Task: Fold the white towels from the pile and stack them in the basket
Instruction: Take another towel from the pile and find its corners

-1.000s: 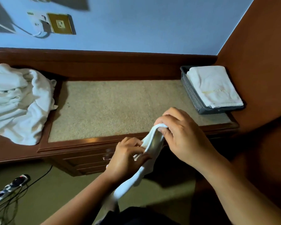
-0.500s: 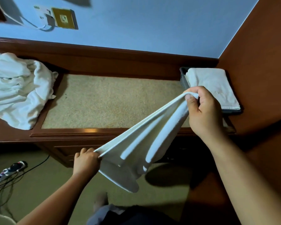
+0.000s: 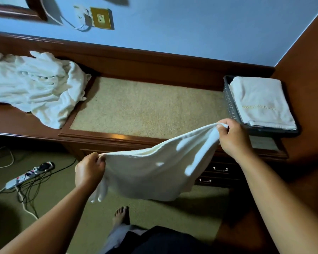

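Softness rules here, I judge: the limp white terry towel (image 3: 151, 173) looks light and floppy, best held by its corners. It hangs spread in the air before the wooden worktop (image 3: 145, 107), left grip (image 3: 89, 169) pinching one top corner, right grip (image 3: 233, 138) the other.

A power strip (image 3: 28, 174) is lying on the floor (image 3: 62, 202) at eight o'clock, cables (image 3: 31, 191) trailing; a brass wall socket (image 3: 101, 18) is sitting at eleven, perhaps a charger (image 3: 80, 12) beside it

Head-worn view, forward and downward.
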Motion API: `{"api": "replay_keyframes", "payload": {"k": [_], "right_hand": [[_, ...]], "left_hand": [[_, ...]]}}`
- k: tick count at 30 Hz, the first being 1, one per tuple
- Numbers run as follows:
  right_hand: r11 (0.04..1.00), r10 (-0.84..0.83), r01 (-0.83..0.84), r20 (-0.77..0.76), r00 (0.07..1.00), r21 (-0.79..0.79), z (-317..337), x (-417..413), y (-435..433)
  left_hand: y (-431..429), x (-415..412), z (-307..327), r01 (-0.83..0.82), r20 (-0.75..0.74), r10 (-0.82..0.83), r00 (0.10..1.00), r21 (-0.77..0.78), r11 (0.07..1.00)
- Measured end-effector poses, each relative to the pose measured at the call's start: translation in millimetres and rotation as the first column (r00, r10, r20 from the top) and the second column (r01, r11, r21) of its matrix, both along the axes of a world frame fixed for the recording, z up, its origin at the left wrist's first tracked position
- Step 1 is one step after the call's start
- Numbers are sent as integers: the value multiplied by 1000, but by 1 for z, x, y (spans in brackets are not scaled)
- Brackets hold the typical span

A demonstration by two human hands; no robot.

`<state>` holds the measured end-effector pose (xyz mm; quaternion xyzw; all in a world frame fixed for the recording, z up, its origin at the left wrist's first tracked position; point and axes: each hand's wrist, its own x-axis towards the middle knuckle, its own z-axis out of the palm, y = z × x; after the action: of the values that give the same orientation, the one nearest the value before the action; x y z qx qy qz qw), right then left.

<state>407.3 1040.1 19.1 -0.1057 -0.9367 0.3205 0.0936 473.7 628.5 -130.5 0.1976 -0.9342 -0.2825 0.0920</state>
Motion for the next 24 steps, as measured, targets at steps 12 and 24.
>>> {"api": "replay_keyframes", "payload": {"k": [12,24], "right_hand": [[839,516,-481,93,851,-253,-13,30,-80],[739,660,-643,-24,751,200,23,10,-73]], "left_hand": [[104,-24,144,613,-363,-540,760,122,781],[45,-61,110,821,124,-812,570,-120,558]]}}
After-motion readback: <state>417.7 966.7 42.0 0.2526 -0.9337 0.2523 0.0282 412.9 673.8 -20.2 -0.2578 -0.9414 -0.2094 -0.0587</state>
